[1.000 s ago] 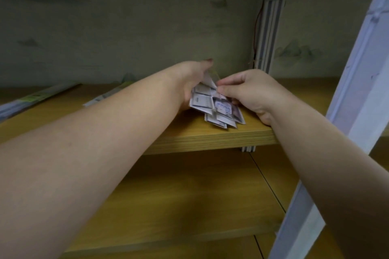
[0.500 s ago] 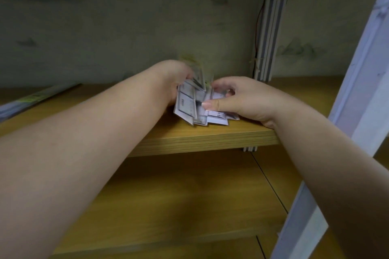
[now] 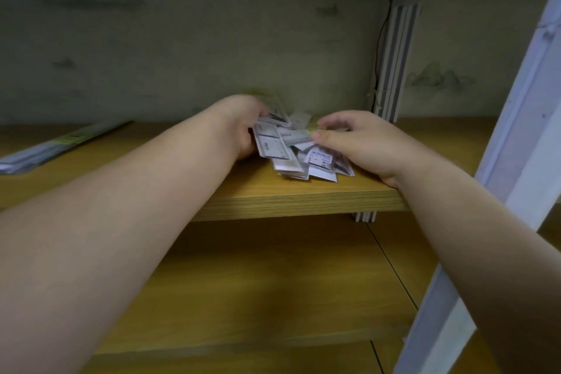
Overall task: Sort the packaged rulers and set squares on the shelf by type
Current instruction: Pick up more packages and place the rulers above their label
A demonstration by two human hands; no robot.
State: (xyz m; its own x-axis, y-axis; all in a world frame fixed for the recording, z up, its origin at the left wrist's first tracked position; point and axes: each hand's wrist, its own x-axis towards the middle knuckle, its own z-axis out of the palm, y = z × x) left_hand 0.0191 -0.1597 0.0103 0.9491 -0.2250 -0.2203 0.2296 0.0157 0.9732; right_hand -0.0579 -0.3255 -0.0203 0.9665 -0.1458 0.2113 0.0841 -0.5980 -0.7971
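A fanned bundle of packaged set squares (image 3: 291, 150) with white and grey labels rests on the wooden shelf (image 3: 303, 197), near its front edge. My left hand (image 3: 243, 124) grips the bundle's left side with the fingers curled round it. My right hand (image 3: 358, 143) holds the right side, thumb and fingertips pinched on the top packages. Both hands hide the far ends of the packages. A stack of long packaged rulers (image 3: 57, 146) lies flat at the shelf's far left, apart from both hands.
A white metal upright (image 3: 391, 64) stands at the back just right of the bundle. A slanted white frame post (image 3: 516, 161) crosses the right foreground. A lower wooden shelf (image 3: 258, 282) runs beneath, and the grey back wall (image 3: 182, 48) closes the rear.
The bundle has spread out again and shifted slightly right on the shelf. My right hand's fingers moved up onto the top packages, while my left hand stayed on the left side.
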